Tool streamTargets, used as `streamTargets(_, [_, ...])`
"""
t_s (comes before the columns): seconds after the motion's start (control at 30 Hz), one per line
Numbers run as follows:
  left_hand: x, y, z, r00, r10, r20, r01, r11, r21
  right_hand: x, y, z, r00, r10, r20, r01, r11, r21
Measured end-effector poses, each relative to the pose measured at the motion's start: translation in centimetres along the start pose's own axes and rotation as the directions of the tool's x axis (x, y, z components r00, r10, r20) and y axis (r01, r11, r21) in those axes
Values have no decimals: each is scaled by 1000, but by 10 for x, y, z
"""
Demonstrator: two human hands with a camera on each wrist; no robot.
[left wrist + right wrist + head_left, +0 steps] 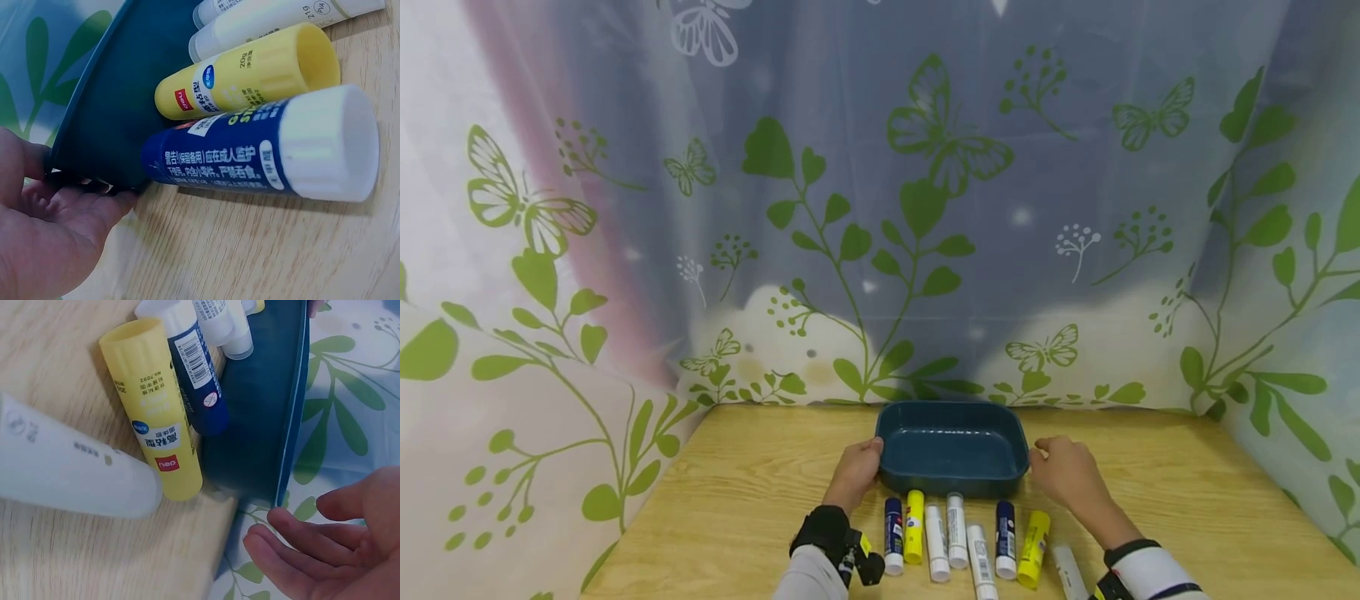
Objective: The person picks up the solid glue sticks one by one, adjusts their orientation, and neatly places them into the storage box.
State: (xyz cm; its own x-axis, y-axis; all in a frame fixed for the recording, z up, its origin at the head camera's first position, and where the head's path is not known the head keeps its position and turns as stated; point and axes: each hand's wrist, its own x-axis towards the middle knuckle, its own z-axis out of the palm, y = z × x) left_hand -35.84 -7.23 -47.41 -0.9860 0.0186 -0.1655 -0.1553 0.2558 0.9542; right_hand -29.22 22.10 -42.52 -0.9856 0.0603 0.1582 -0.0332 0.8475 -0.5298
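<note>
A dark teal plastic box point(952, 485) sits at the back of the table. My left hand point(855, 473) grips its left end, the thumb over the rim and the fingers point(106, 209) beneath. At the right end is my right hand point(1070, 477), with its fingertips point(279, 519) right at the box's corner and the thumb held apart. Several glue sticks lie in front of the box: a blue one point(212, 156) and a yellow one point(244, 78) nearest my left hand, another yellow one point(150, 406), another blue one point(197, 369) and a white one point(75, 465) nearer my right.
More white glue sticks point(957, 533) lie in the middle of the row. Behind the wooden table point(760, 467) hangs a curtain point(850, 208) printed with green leaves and butterflies, close to the box's far side. Both wrists wear black straps point(822, 533) with small cameras.
</note>
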Motion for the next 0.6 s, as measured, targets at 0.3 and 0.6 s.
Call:
streamTargets(0.3, [1,0,-1,1000,2,5,-2,1000,-6,-12,4,-12,995,8,97,7,989,-146])
streamTargets(0.6, [-1,-4,2,999,22,32,-21,999,-32,-19,35,3,805,357,473,-309,934,-179])
